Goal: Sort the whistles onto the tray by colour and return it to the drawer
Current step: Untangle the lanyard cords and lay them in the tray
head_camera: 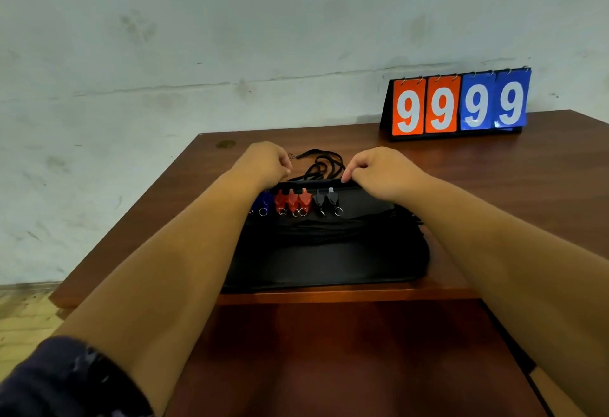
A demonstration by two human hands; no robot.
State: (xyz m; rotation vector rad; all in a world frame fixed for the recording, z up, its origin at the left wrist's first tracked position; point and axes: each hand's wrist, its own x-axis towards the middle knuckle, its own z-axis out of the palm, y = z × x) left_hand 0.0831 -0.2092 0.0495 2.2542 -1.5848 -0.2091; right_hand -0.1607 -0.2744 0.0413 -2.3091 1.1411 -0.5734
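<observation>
head view: whistles [294,201] just below both hands' knuckles

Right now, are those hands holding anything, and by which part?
Both hands, left hand and right hand, rest on the far rim of the black tray. The fingers curl over that rim, but a firm grip cannot be told.

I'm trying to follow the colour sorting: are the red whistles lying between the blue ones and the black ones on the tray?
Yes, the red whistles sit in a row on the tray with the blue whistles to their left and the black whistles to their right.
</observation>
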